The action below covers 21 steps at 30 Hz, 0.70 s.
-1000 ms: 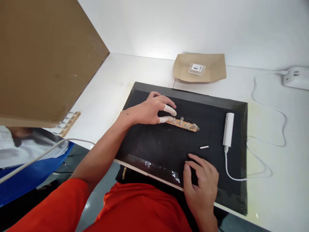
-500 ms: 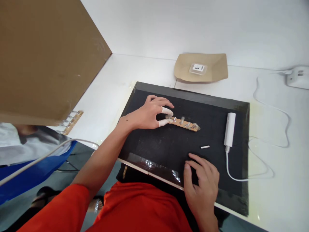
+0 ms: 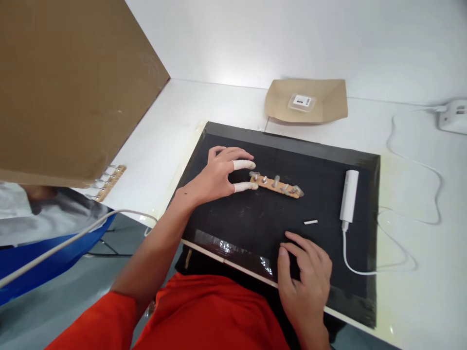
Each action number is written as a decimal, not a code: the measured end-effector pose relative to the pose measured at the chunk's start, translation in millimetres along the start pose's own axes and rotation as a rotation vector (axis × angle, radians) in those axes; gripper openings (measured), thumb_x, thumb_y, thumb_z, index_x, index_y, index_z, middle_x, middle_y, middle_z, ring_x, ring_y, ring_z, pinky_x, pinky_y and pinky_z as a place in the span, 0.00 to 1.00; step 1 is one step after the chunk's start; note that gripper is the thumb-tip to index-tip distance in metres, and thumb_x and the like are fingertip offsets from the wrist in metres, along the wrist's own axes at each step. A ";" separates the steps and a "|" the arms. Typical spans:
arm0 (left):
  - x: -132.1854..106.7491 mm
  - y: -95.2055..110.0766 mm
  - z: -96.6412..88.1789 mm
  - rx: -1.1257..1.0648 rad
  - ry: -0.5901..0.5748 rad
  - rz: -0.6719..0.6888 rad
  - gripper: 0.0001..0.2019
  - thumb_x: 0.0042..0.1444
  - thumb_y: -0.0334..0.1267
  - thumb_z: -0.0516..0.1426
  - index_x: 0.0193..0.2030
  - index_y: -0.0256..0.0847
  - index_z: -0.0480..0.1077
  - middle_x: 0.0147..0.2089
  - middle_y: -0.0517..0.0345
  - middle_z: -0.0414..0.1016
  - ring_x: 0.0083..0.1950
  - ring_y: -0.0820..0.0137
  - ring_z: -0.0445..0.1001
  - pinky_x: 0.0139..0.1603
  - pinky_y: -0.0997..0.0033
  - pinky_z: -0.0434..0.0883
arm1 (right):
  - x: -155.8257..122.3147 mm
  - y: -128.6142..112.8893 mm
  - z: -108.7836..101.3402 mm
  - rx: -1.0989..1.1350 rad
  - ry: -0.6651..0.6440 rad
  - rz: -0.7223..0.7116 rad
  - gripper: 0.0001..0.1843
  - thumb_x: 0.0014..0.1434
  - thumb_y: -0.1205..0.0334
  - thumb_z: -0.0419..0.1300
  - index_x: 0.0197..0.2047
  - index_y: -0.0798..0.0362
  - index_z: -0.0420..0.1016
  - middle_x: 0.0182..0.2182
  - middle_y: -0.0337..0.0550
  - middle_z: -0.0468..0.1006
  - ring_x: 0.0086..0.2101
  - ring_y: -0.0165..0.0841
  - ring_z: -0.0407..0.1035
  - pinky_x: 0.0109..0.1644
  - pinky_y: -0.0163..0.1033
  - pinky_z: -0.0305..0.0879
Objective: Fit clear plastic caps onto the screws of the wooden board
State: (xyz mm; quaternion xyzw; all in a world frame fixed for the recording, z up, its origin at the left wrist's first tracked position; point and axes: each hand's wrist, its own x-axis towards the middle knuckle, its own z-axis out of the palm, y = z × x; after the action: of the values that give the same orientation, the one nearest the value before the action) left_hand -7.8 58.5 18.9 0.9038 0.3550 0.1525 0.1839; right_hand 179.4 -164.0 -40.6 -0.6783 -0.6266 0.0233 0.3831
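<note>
A narrow wooden strip point(image 3: 270, 184) lies on the black mat point(image 3: 233, 214), with several small clear and metallic pieces fixed along its top. At the strip's left end is my left hand point(image 3: 222, 170). Its thumb and index finger wear white finger cots and stand apart, one on each side of that end, holding nothing. Near the mat's front edge rests my right hand point(image 3: 306, 277), fingers loosely spread and holding nothing. Between that hand and the strip lies a short white stick point(image 3: 311, 222).
A white cylindrical device point(image 3: 349, 197) with a cable lies on the mat's right side. Behind stands a brown paper tray point(image 3: 328, 104) with a labelled clear box point(image 3: 302, 102) in it. A brown board point(image 3: 73, 87) rises at left, near a second wooden strip point(image 3: 110, 183). A white socket block point(image 3: 453, 116) sits far right.
My left thumb and index finger have parted from the strip's left end, and the left hand has drawn back slightly leftward. The right hand stays where it was.
</note>
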 end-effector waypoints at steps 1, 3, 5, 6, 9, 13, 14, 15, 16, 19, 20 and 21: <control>-1.4 0.3 0.0 0.012 -0.003 -0.035 0.18 0.60 0.48 0.68 0.54 0.44 0.76 0.65 0.48 0.76 0.70 0.56 0.70 0.71 0.50 0.53 | 0.1 -0.1 0.0 -0.001 0.000 0.000 0.02 0.67 0.69 0.61 0.43 0.54 0.76 0.45 0.50 0.83 0.48 0.40 0.73 0.56 0.48 0.65; -2.7 -0.1 0.7 0.039 -0.041 -0.081 0.22 0.60 0.51 0.67 0.57 0.44 0.75 0.68 0.45 0.72 0.74 0.51 0.64 0.71 0.46 0.52 | 0.3 -0.3 -0.2 -0.002 0.001 0.000 0.02 0.67 0.69 0.62 0.43 0.55 0.75 0.45 0.51 0.83 0.48 0.40 0.73 0.56 0.48 0.66; -1.5 -2.0 2.2 0.064 -0.094 -0.084 0.24 0.61 0.53 0.66 0.59 0.45 0.75 0.72 0.43 0.67 0.77 0.47 0.56 0.72 0.42 0.51 | 0.3 -0.5 -0.5 0.002 0.003 -0.002 0.02 0.66 0.69 0.62 0.43 0.55 0.75 0.45 0.51 0.83 0.48 0.40 0.73 0.56 0.48 0.65; 0.1 -3.4 3.1 0.071 -0.122 -0.077 0.25 0.61 0.54 0.66 0.60 0.46 0.75 0.73 0.43 0.65 0.78 0.46 0.54 0.72 0.40 0.51 | 0.2 -0.6 -0.7 0.004 0.004 -0.003 0.02 0.66 0.69 0.62 0.43 0.55 0.75 0.45 0.52 0.83 0.48 0.40 0.73 0.56 0.48 0.65; 7.3 -8.2 4.8 0.071 -0.186 -0.065 0.24 0.60 0.52 0.67 0.61 0.47 0.75 0.75 0.43 0.63 0.78 0.44 0.51 0.72 0.37 0.50 | -0.1 -0.8 -0.5 -0.002 0.004 -0.005 0.02 0.67 0.69 0.62 0.43 0.55 0.75 0.45 0.51 0.83 0.48 0.40 0.73 0.56 0.48 0.65; 14.3 -12.8 5.1 0.051 -0.188 -0.034 0.16 0.62 0.48 0.66 0.54 0.48 0.79 0.74 0.47 0.65 0.78 0.45 0.53 0.72 0.38 0.48 | -0.5 -0.7 0.3 -0.015 -0.002 0.007 0.02 0.67 0.68 0.61 0.43 0.54 0.75 0.45 0.51 0.83 0.48 0.40 0.72 0.56 0.48 0.65; 14.3 -13.5 5.1 0.049 -0.178 -0.028 0.14 0.62 0.48 0.66 0.53 0.48 0.80 0.73 0.48 0.66 0.78 0.46 0.54 0.72 0.39 0.48 | -0.7 -0.5 0.3 -0.016 -0.003 0.009 0.02 0.67 0.68 0.61 0.43 0.54 0.75 0.45 0.51 0.83 0.48 0.40 0.72 0.56 0.48 0.65; 13.3 -14.1 4.8 0.049 -0.166 -0.025 0.13 0.63 0.47 0.66 0.52 0.48 0.80 0.73 0.49 0.68 0.78 0.47 0.55 0.72 0.40 0.48 | -0.9 -0.2 0.2 -0.017 -0.002 0.007 0.02 0.68 0.67 0.61 0.43 0.54 0.75 0.45 0.51 0.83 0.48 0.40 0.72 0.56 0.48 0.65; 11.2 -14.6 4.4 0.050 -0.149 -0.025 0.12 0.63 0.47 0.65 0.51 0.48 0.80 0.72 0.49 0.69 0.77 0.48 0.56 0.72 0.40 0.48 | -1.1 0.1 -0.1 -0.018 0.001 0.005 0.02 0.68 0.67 0.60 0.43 0.54 0.75 0.45 0.51 0.83 0.48 0.40 0.72 0.56 0.48 0.65; -0.7 -16.4 0.8 0.045 -0.104 -0.019 0.08 0.64 0.45 0.65 0.46 0.48 0.82 0.69 0.50 0.72 0.75 0.51 0.60 0.72 0.42 0.48 | -1.5 0.8 -1.0 -0.022 -0.001 -0.005 0.03 0.67 0.67 0.61 0.43 0.55 0.75 0.45 0.51 0.83 0.48 0.40 0.72 0.55 0.48 0.65; -6.1 -17.1 -1.1 0.041 -0.093 -0.011 0.07 0.64 0.45 0.65 0.44 0.48 0.82 0.68 0.51 0.73 0.75 0.52 0.62 0.72 0.42 0.48 | -1.5 1.0 -1.2 -0.024 -0.004 -0.005 0.03 0.68 0.67 0.61 0.43 0.54 0.75 0.45 0.51 0.83 0.48 0.40 0.72 0.55 0.48 0.65; -11.8 -17.8 -3.3 0.036 -0.086 0.001 0.07 0.64 0.45 0.65 0.42 0.48 0.82 0.67 0.52 0.75 0.74 0.53 0.63 0.72 0.42 0.48 | -1.4 1.1 -1.3 -0.025 -0.006 -0.005 0.02 0.68 0.67 0.61 0.43 0.54 0.75 0.45 0.50 0.83 0.48 0.40 0.72 0.55 0.48 0.65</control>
State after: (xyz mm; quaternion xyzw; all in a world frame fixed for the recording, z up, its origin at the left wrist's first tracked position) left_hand -27.9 63.1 12.2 0.9129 0.3492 0.1069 0.1825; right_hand 180.7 -165.7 -40.9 -0.6813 -0.6298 0.0167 0.3727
